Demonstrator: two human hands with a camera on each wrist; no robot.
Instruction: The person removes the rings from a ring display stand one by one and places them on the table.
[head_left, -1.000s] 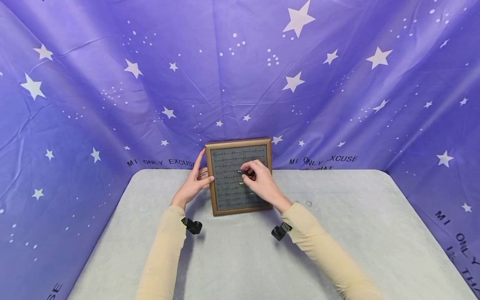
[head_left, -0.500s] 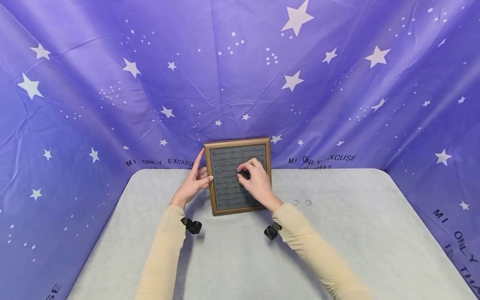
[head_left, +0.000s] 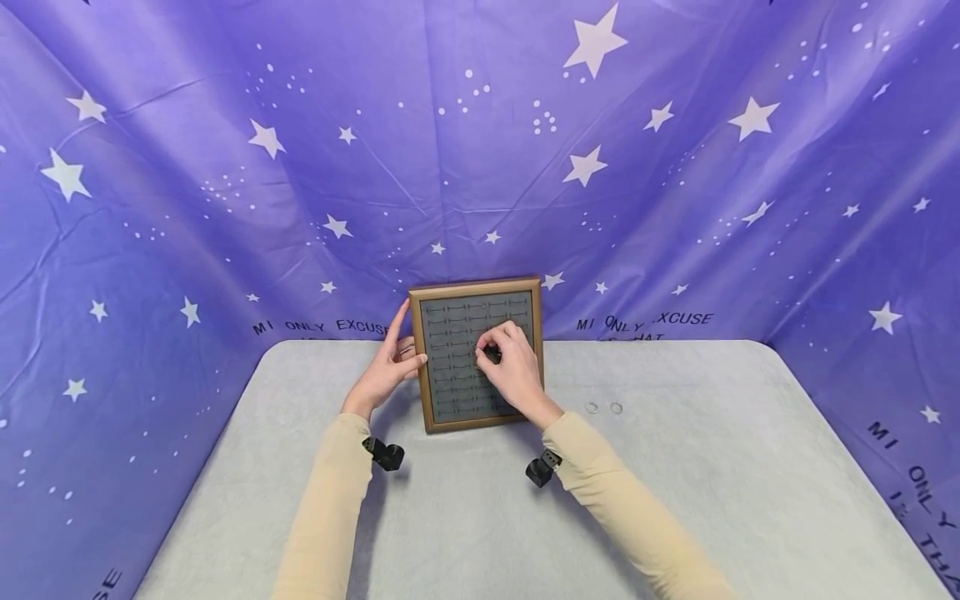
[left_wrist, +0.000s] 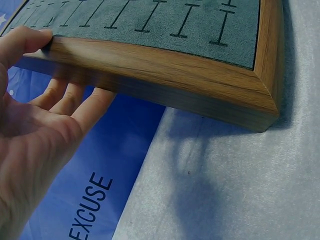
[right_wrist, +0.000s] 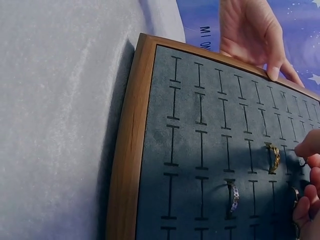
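Starry cloth (head_left: 480,192) hangs beyond the left hand (head_left: 384,371), soundly gripping the likely stiff tray (left_wrist: 165,67) by its rim; the right hand (head_left: 517,367) pinches what seems a slippery ring (right_wrist: 303,162).

the purple starry backdrop (head_left: 465,192) reads "mi only excuse" in black letters (head_left: 363,323).

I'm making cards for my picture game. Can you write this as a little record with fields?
Board: wooden frame, tilted up
Left hand: holds the board's side
Right hand: seems to pinch a small ring at the board
In board: gold ring, silvery ring
On table: two rings
Backdrop: purple, white stars
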